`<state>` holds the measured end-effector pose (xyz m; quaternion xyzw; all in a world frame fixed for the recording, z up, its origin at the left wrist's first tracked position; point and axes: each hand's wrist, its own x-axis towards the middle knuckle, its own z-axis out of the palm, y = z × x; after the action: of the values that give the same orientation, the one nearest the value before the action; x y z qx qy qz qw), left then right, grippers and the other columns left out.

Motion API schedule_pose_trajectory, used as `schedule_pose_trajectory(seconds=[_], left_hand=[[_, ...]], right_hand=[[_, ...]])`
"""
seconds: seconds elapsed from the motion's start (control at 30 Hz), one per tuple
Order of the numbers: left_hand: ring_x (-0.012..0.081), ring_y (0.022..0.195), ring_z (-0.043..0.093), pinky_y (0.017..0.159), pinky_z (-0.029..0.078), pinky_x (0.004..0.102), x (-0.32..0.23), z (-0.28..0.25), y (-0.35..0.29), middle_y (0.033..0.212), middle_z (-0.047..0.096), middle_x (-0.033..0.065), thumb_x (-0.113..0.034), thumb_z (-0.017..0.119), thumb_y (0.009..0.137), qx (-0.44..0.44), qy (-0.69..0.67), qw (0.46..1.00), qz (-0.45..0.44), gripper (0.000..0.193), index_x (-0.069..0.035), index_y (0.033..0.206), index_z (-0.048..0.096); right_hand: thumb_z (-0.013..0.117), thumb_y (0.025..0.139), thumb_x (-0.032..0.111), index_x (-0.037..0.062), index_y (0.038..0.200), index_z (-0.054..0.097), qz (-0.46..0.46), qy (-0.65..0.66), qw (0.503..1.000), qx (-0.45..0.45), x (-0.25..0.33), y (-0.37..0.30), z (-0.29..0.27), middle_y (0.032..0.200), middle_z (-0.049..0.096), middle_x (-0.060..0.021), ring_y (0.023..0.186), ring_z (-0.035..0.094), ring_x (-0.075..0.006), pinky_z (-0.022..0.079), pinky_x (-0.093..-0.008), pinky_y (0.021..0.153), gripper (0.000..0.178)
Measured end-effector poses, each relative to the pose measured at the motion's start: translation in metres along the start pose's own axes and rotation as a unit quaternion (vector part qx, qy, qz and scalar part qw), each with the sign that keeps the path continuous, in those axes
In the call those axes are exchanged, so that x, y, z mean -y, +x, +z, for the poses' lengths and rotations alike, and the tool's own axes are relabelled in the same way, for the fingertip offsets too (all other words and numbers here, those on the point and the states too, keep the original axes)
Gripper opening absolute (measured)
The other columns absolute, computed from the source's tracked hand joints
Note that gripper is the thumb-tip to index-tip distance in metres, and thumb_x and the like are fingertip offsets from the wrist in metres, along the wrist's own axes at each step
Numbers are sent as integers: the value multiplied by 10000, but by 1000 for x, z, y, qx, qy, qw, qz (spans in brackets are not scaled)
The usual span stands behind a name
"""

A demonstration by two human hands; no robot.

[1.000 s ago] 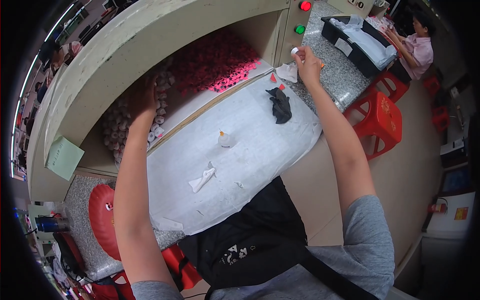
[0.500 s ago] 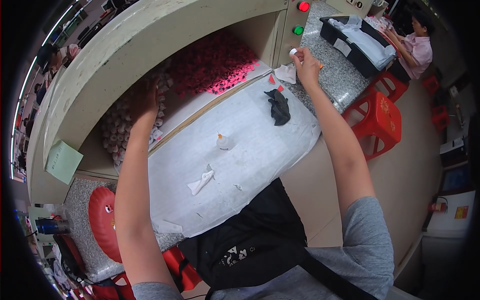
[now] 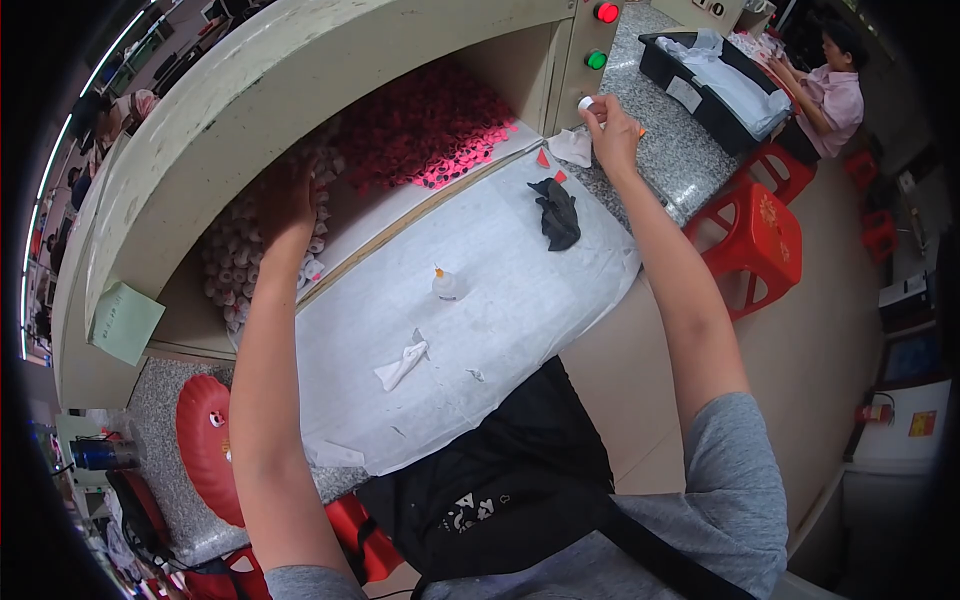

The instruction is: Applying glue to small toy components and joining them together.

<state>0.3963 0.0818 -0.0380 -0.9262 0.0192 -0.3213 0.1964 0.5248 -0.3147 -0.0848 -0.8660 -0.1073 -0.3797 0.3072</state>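
My left hand (image 3: 287, 205) reaches into the shaded opening of the cream cabinet, among a heap of small white rounded pieces (image 3: 228, 270). Its fingers are lost in shadow. To the right, my right hand (image 3: 614, 135) is closed by the cabinet's side panel, thumb and fingers pinching a small white object (image 3: 587, 103); I cannot tell its kind. A bit of orange shows at the hand's other side. Between my arms, a small white bottle with an orange tip (image 3: 445, 284) stands on the white sheet (image 3: 480, 330), near a crumpled white scrap (image 3: 403, 366).
Pink pieces with dark spots (image 3: 430, 130) lie heaped in the cabinet (image 3: 200, 110). A black cloth (image 3: 556, 214) rests on the sheet. A black bin (image 3: 715, 90), a red stool (image 3: 752, 245) and a seated person (image 3: 835, 95) are at right; a red scalloped tray (image 3: 203, 450) at left.
My left hand shifts very slightly within the white heap. My right hand and the things on the sheet stay put.
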Motion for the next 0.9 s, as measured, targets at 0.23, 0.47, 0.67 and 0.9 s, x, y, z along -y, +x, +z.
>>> schedule_pose_trajectory(seconds=[0.23, 0.47, 0.67, 0.9], left_hand=[[245, 920, 442, 801, 329, 417, 5, 2, -2, 929, 486, 81, -196, 474, 759, 5, -11, 1000, -3, 324, -207, 1082, 449], [247, 929, 440, 830, 314, 416, 9, 8, -5, 934, 490, 80, -207, 488, 748, -22, -33, 999, 7, 325, -216, 1072, 457], [252, 941, 437, 854, 294, 426, 12, 9, -8, 957, 495, 80, -222, 494, 741, 7, -28, 1000, -11, 316, -214, 1056, 471], [235, 933, 452, 837, 308, 413, 11, 7, -6, 941, 516, 69, -208, 489, 742, -8, -26, 1000, -2, 307, -200, 1048, 481]], right_hand=[[620, 640, 93, 78, 849, 501, -36, -41, 998, -20, 5, 0, 0, 709, 540, -31, 644, 532, -153, 371, -302, 640, 241], [597, 696, 214, 64, 858, 497, 30, -13, 999, -40, 9, -3, 0, 752, 563, -41, 679, 540, -164, 348, -296, 686, 243], [587, 703, 275, 69, 846, 486, 45, 20, 999, -3, 2, -1, 5, 661, 577, -23, 641, 548, -158, 304, -320, 733, 270], [592, 703, 260, 71, 841, 486, 44, 24, 999, -2, -1, -1, 6, 665, 578, -18, 635, 550, -154, 308, -310, 732, 257]])
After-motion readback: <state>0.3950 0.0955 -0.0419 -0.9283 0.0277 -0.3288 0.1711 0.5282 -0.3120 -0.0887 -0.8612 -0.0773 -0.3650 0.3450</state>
